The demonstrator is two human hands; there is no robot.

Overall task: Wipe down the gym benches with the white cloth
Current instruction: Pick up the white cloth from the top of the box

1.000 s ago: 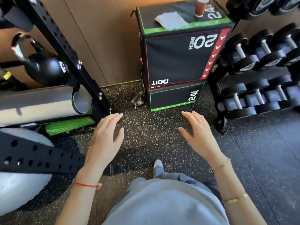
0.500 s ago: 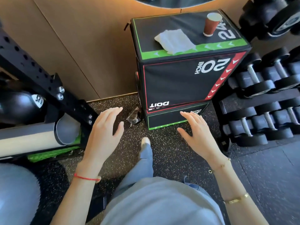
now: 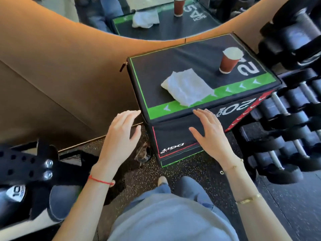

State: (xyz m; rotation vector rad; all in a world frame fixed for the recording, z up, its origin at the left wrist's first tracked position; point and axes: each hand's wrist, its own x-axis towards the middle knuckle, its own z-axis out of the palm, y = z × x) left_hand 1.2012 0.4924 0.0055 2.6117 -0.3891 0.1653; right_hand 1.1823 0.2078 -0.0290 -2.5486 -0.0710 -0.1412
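While both hands were held out empty above the speckled floor [image 3: 199, 168], the white cloth [image 3: 188, 87] lay crumpled on top of the black plyo box [image 3: 173, 70], overlapping its green front stripe. The left hand [image 3: 119, 136] was spread at about eight o'clock from the cloth, its grip released and fingers loose, just beside the box's near left corner. The right hand [image 3: 211, 134] was seen at six o'clock from the cloth, likewise released, fingertips at the box's front edge. A red paper cup [image 3: 229, 60] stood upright at two o'clock from the cloth. Dumbbells [image 3: 284, 108] were racked at three o'clock.
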